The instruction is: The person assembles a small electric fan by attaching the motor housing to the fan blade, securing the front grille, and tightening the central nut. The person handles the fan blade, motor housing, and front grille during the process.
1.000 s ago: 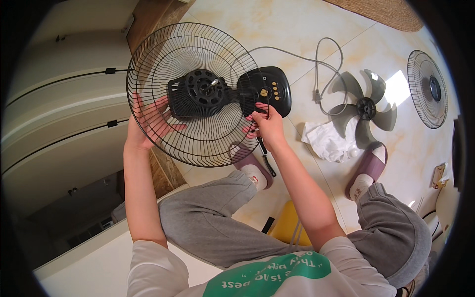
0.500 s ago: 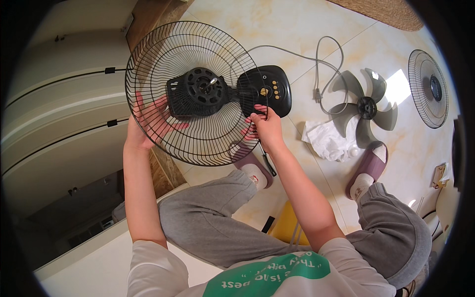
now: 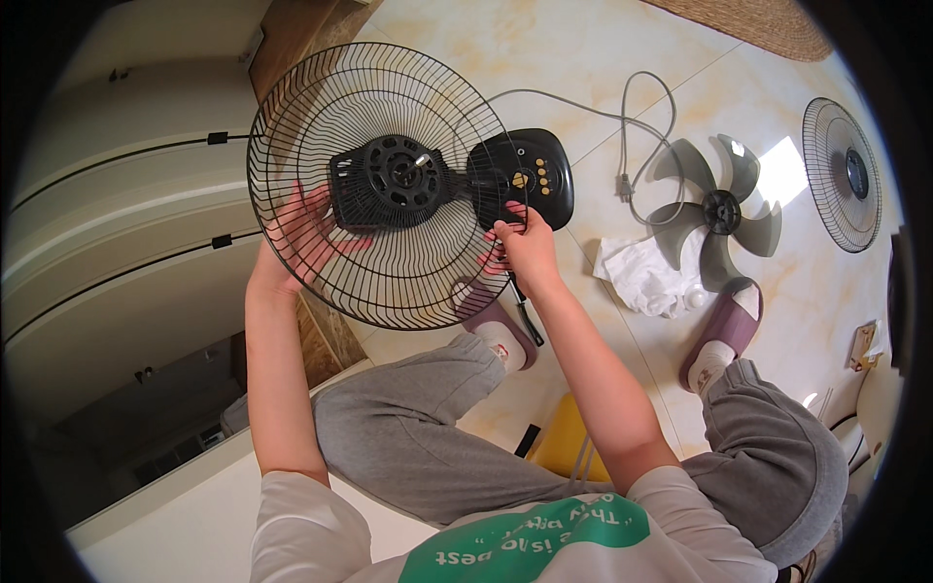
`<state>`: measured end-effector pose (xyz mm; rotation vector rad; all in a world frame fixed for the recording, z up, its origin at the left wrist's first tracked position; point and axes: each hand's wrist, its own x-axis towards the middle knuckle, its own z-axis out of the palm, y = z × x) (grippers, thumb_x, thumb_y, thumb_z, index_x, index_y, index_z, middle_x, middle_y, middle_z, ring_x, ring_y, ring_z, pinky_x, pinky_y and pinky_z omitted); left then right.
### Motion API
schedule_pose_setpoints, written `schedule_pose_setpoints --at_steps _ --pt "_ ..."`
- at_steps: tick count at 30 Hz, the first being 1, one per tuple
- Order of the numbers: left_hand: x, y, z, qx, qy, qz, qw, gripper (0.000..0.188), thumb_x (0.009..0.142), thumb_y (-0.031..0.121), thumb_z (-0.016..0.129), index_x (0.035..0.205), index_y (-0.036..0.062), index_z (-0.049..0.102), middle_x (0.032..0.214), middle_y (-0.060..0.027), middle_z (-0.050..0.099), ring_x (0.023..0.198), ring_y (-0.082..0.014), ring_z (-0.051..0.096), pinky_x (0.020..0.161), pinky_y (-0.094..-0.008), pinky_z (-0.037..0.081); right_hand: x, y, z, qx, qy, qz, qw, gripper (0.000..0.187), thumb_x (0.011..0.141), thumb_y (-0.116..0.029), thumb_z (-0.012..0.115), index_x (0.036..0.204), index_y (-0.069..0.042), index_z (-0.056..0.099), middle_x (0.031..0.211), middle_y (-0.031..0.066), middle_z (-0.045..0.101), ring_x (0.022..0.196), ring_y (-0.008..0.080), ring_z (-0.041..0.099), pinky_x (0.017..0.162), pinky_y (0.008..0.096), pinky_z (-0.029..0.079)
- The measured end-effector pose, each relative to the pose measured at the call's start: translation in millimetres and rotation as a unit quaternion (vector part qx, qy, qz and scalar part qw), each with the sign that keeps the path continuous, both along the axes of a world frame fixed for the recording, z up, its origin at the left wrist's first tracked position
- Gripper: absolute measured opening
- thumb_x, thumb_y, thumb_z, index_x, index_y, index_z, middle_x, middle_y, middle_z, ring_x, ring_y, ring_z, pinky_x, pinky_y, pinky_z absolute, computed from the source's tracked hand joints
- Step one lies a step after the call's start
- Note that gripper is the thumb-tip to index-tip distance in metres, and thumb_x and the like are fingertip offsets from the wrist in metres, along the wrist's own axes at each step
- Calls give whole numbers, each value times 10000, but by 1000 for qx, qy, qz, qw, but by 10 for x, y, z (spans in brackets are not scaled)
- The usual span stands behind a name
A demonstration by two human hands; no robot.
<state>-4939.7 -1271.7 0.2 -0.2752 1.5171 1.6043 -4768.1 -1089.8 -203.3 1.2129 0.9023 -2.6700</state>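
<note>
On the tiled floor (image 3: 622, 379), near its left edge, a round wire guard (image 3: 389, 270) surrounds the motor of the black fan body (image 3: 547, 160). Toward the right edge lies a grey fan wheel (image 3: 720, 212). The right hand (image 3: 531, 253) pinches the guard's rim; the left hand (image 3: 292, 243) reaches behind, its grip unclear.

- My right hand (image 3: 528, 248) gripped the grille (image 3: 413, 282) by its rim.
- My left hand (image 3: 299, 238) spread behind it, near the motor (image 3: 400, 185).
- Blades (image 3: 721, 212), a cloth (image 3: 634, 274) and a smaller grille (image 3: 843, 175) lay on the floor (image 3: 603, 360).
</note>
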Motion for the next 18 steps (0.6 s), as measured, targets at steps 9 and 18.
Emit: schedule_pose_setpoints --at_steps 9,18 --pt "21 53 -27 -8 23 -13 1000 673 964 577 417 1314 7 499 1400 -131 436 1274 -321 421 934 -626 464 50 -31 -118 178 10 69 981 793 877 25 598 1536 -132 186 754 89 633 572 136 600 524 283 515" --pt "31 6 -2 -94 35 3 995 766 920 659 422 1315 8 509 1382 -148 467 1263 -315 443 933 -571 468 -9 -20 -65 186 41 52 980 783 881 40 594 1534 -118 191 723 88 648 542 134 605 532 304 533"
